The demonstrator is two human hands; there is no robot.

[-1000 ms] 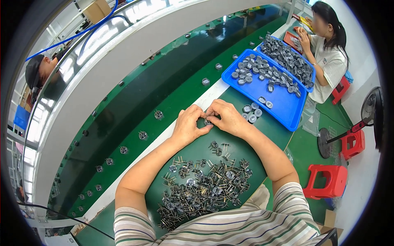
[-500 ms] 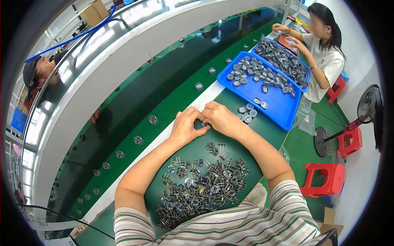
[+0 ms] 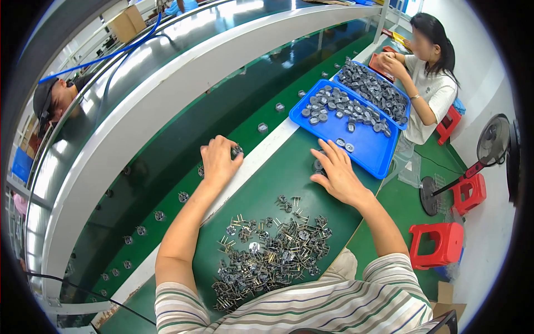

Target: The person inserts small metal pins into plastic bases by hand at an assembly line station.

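My left hand [image 3: 218,160] is out over the belt's near edge. A small dark round part [image 3: 237,151] is held between its thumb and fingers. My right hand [image 3: 339,173] reaches down with fingers spread over a few grey round caps [image 3: 317,166], partly hidden beneath it; I see nothing gripped in it. Close to my body a heap of small round parts with metal pins [image 3: 278,250] lies on the green tabletop [image 3: 245,195].
Beyond the white ledge runs a green conveyor belt [image 3: 167,189] carrying spaced-out parts. Blue trays [image 3: 364,150] of grey caps stand at the right. A co-worker [image 3: 431,83] sits past them. Red stools [image 3: 436,245] and a fan [image 3: 495,142] stand on the floor.
My hands were together over the tabletop. They have parted: the left moved left to the belt with a part, the right moved right to the loose caps and spread its fingers.
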